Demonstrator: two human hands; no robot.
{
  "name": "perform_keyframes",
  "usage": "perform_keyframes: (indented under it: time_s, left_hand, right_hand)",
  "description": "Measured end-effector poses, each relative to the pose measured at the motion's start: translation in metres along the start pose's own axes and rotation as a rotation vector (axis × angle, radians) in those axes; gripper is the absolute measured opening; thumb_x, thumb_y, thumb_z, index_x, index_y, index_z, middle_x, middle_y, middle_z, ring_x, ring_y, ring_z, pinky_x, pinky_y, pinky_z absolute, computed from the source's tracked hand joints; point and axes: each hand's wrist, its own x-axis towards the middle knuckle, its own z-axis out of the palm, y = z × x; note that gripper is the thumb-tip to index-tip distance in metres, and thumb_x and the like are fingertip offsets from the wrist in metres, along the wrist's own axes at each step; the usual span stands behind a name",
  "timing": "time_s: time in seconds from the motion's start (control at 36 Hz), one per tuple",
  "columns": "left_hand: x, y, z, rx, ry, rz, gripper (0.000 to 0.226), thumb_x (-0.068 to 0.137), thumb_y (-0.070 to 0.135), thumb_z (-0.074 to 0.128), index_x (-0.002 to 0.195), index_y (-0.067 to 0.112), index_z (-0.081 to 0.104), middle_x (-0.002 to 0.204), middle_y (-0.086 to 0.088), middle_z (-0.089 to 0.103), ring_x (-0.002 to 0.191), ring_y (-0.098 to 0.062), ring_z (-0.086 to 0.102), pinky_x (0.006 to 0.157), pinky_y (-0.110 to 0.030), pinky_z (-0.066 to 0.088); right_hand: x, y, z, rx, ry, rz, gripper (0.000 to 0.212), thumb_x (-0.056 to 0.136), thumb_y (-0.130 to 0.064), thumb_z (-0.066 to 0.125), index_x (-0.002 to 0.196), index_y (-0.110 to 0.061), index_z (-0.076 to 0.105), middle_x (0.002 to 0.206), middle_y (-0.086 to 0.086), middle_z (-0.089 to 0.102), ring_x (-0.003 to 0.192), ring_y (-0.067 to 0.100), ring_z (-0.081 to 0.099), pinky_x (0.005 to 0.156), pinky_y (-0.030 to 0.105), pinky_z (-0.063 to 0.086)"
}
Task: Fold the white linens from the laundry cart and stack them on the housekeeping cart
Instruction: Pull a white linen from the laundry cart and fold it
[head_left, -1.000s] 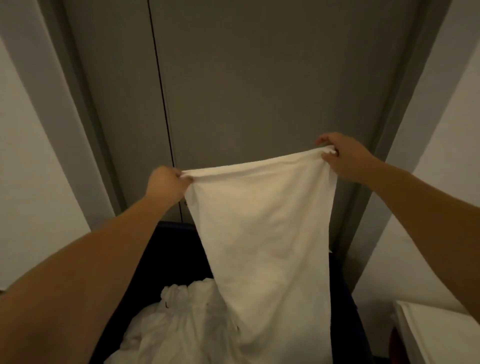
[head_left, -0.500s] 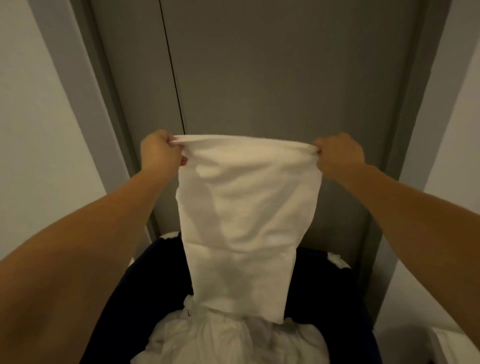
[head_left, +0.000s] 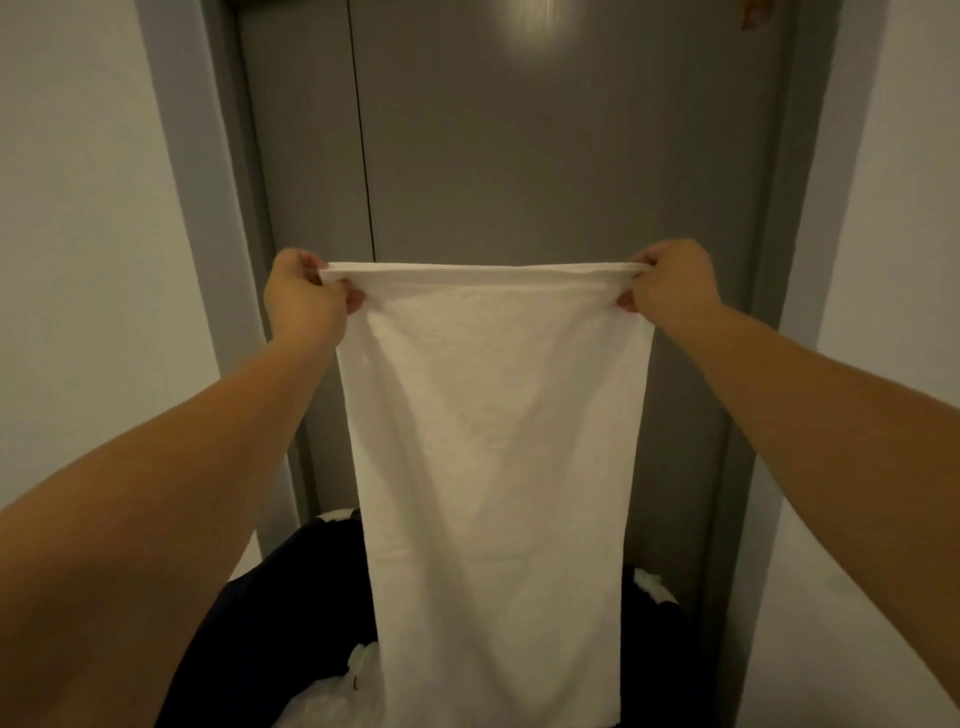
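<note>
A person holds a white towel (head_left: 493, 467) up in front of them with both bare arms stretched forward, seen from a camera on their head.

The left hand (head_left: 304, 296) grips the towel's top left corner, fingers curled round the bunched edge. The right hand (head_left: 672, 283) grips the top right corner the same way, thumb and fingers pinched on the cloth. Between the two hands the top edge runs taut and nearly level, doubled over into a narrow band.

The towel hangs straight down as a flat, long panel, a little narrower towards the bottom, and its lower end runs out of the bottom of the view.

Below and behind the towel sits the dark laundry cart (head_left: 270, 623); the towel hangs over its opening. Crumpled white linen (head_left: 337, 696) lies inside the cart at the lower left of the towel, and a small bit of white shows at the cart's right rim.

Behind everything stands a grey door (head_left: 519, 156) in a grey frame, with pale walls (head_left: 78, 260) on either side. A soft glare of light shows near the top of the door.
</note>
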Motion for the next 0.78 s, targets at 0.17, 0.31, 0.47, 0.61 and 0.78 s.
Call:
perform_keyframes:
  time_s: [0.17, 0.31, 0.47, 0.61, 0.78]
  left_hand:
    - [-0.008, 0.063, -0.003, -0.106, -0.05, 0.079, 0.023, 0.081, 0.007, 0.072, 0.102, 0.015, 0.066, 0.096, 0.0, 0.067, 0.09, -0.017, 0.067, 0.076, -0.025, 0.058]
    - [-0.029, 0.109, -0.008, -0.228, -0.092, 0.148, 0.018, 0.082, 0.007, 0.07, 0.097, 0.016, 0.064, 0.084, 0.008, 0.064, 0.078, -0.004, 0.064, 0.068, -0.017, 0.056]
    - [-0.066, 0.137, -0.003, -0.282, -0.209, 0.194, 0.017, 0.082, 0.004, 0.068, 0.097, 0.01, 0.065, 0.08, 0.007, 0.063, 0.071, -0.002, 0.063, 0.061, -0.012, 0.052]
    - [-0.097, 0.148, 0.015, -0.351, -0.327, 0.127, 0.014, 0.079, 0.003, 0.07, 0.086, 0.015, 0.067, 0.085, -0.001, 0.068, 0.084, -0.015, 0.069, 0.076, -0.029, 0.06]
    - [-0.155, 0.175, 0.043, -0.466, -0.436, 0.107, 0.025, 0.082, -0.004, 0.066, 0.076, 0.018, 0.056, 0.078, 0.0, 0.06, 0.066, -0.004, 0.065, 0.069, -0.023, 0.057]
  right_hand:
    - [-0.016, -0.023, -0.062, 0.019, 0.18, -0.059, 0.018, 0.076, 0.002, 0.067, 0.091, -0.007, 0.073, 0.093, 0.015, 0.069, 0.088, 0.029, 0.065, 0.082, 0.045, 0.057]
    - [-0.042, -0.051, -0.12, -0.032, 0.306, -0.084, 0.021, 0.081, -0.002, 0.06, 0.099, -0.008, 0.07, 0.099, 0.011, 0.064, 0.092, 0.026, 0.059, 0.09, 0.041, 0.053]
    - [-0.089, -0.056, -0.184, -0.088, 0.392, -0.075, 0.025, 0.075, -0.007, 0.053, 0.094, -0.004, 0.07, 0.098, 0.02, 0.067, 0.093, 0.033, 0.063, 0.086, 0.048, 0.053]
    - [-0.125, -0.043, -0.233, -0.209, 0.461, -0.071, 0.023, 0.075, 0.0, 0.06, 0.095, -0.003, 0.071, 0.101, 0.019, 0.068, 0.097, 0.031, 0.062, 0.089, 0.04, 0.052]
    - [-0.163, -0.025, -0.301, -0.3, 0.518, -0.027, 0.022, 0.075, -0.001, 0.064, 0.095, -0.003, 0.071, 0.101, 0.019, 0.068, 0.098, 0.031, 0.063, 0.086, 0.039, 0.052]
